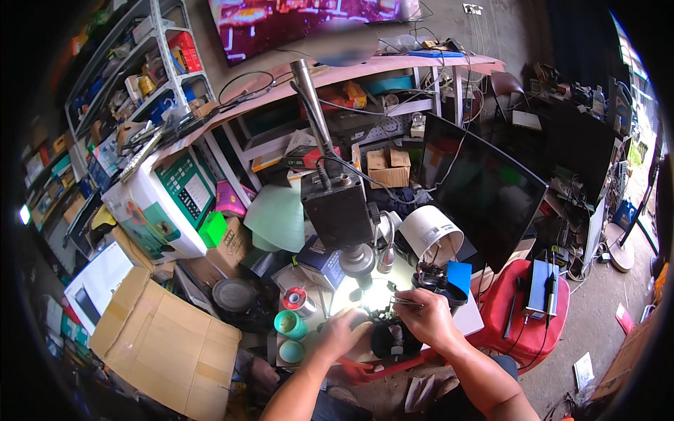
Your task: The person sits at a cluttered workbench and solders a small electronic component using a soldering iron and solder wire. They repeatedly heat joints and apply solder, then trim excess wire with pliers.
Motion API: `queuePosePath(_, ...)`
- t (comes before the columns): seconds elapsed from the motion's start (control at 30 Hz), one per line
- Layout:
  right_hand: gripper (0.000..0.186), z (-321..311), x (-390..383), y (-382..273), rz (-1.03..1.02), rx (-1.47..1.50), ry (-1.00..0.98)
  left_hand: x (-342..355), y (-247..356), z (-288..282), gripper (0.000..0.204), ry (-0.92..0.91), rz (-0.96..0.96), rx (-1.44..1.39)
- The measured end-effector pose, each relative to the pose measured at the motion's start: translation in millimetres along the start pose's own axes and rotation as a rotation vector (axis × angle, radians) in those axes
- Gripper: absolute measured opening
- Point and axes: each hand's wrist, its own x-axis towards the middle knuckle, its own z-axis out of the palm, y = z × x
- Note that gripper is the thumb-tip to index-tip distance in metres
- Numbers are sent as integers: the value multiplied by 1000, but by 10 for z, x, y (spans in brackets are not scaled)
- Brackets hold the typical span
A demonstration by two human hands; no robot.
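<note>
My left hand is closed at the lit work spot, holding something I cannot make out in the glare. My right hand grips metal tweezers, angled leftward into the bright light. Under the black microscope body and its lens, small dark parts are washed out by light. A dark round object sits between my hands. Left of them are a solder spool and two teal tubs. A blue box stands behind my right hand.
An open cardboard box fills the lower left. A large monitor and white cylinder are behind the work spot. A red stool at right carries a soldering station. Cluttered shelves and boxes line the back and left.
</note>
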Motion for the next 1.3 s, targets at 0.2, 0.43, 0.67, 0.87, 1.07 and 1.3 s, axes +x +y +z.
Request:
queuePosePath(0.2,24,-19,11,-17,30,-49,1,7,50,24,21,63,23,21)
queuePosePath(0.43,20,-45,-1,-53,-43,-91,5,2,104,3,22,56,10,11)
queuePosePath(0.67,18,-38,6,-33,-54,-63,21,7,102,11,22,39,-8,-1)
queuePosePath(0.87,17,-9,38,-62,-75,-26,75,12,120,-34,22,46,11,33)
queuePosePath(1.07,13,-46,72,224,-155,-154,69,-19,-137,162,28,-2,-65,45)
queuePosePath(1.3,21,-103,10,-181,50,-80,83,34,139,8,23,75,46,-27)
